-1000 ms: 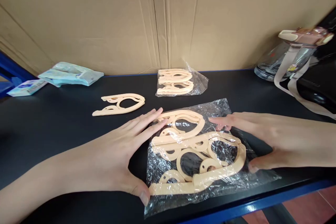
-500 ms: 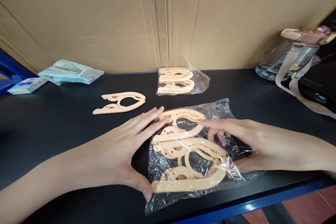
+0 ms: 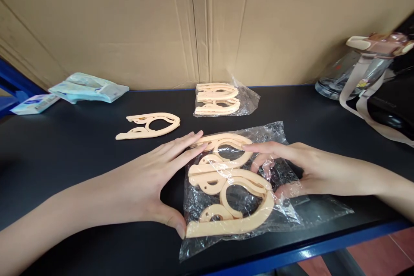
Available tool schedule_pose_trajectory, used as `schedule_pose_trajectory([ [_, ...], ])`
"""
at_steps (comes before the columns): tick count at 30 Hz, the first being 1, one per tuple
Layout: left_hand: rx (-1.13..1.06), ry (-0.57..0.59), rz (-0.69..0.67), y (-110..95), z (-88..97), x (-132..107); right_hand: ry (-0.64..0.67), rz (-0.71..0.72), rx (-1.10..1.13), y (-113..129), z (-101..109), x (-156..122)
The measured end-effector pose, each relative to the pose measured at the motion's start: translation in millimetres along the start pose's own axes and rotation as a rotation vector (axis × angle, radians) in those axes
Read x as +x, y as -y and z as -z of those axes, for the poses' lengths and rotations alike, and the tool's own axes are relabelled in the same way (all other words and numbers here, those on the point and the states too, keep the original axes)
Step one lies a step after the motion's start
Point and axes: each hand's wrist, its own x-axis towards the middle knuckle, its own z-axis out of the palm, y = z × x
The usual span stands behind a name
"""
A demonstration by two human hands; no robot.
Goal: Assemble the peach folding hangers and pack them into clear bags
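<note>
Cream-coloured folding hangers (image 3: 226,227) lie folded in two groups, one behind the other, inside a clear plastic bag (image 3: 202,246) near the table's front edge. Along the bag's left side rests my left hand (image 3: 161,177), fingers stretched and thumb spread, touching the hangers' ends. My right hand (image 3: 297,168) is at the bag's right side with its fingers apart. Its index fingertip touches the rear hangers and its thumb is by the front ones. Plastic covers part of its thumb and lower fingers; I cannot tell whether they are inside the bag.
A loose folded hanger (image 3: 148,126) lies behind my left hand. Farther back is a smaller bag of hangers (image 3: 218,99). Blue-white packets (image 3: 92,88) sit at the back left, a strapped clear bottle (image 3: 371,71) at the right. Cardboard (image 3: 136,26) backs the black table (image 3: 80,146).
My right hand has shifted slightly, with its thumb moving up and left. The front hangers have moved slightly left and evened up, and the bag's right end has spread out. My left hand stays put.
</note>
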Motion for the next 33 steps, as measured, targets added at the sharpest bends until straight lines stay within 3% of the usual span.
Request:
schedule_pose_trajectory([
  [11, 0.007, -0.077, -0.039, -2, -4.5, 0, 0.0, 0.018, -0.058, 1, 3, 0],
  [20, 0.023, -0.071, 0.029, 1, 4.0, -6, 0.012, -0.03, -0.122, 2, 12, -3],
  [27, 0.11, -0.25, 0.037, 7, 7.1, -3, -0.256, -0.013, -0.208, -10, 11, -2],
  [33, 0.143, -0.31, 0.045, 14, -1.7, 5, -0.224, -0.016, -0.136, -12, 6, 2],
])
